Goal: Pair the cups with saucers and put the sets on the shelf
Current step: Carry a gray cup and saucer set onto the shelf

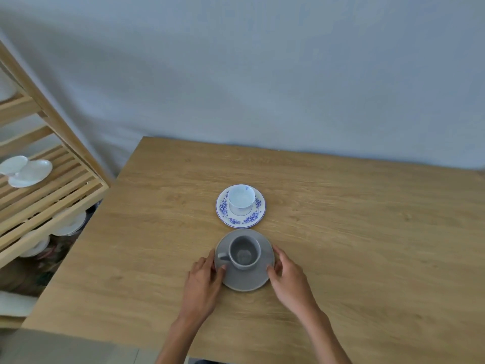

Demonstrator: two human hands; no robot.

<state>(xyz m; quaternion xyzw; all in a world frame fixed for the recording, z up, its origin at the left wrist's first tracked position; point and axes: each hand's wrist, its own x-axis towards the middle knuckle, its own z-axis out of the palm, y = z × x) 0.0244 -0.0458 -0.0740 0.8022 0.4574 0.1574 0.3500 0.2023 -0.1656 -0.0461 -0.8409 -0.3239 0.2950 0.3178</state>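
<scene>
A grey cup (pixel 244 252) stands upright on a grey saucer (pixel 244 281) near the front of the wooden table, its handle pointing left. My left hand (pixel 204 278) grips the saucer's left rim, thumb on top. On the right rim, my right hand (pixel 287 277) does the same. Just behind this set, a white cup (pixel 241 197) sits on a white saucer with blue flowers (pixel 237 219). The wooden slatted shelf (pixel 52 190) stands to the left of the table.
The wooden table (pixel 341 232) stretches to the right and back, up to a pale blue cloth backdrop. White dishes (pixel 26 170) lie on the shelf's middle level. More white crockery (pixel 69 224) shows on the level below.
</scene>
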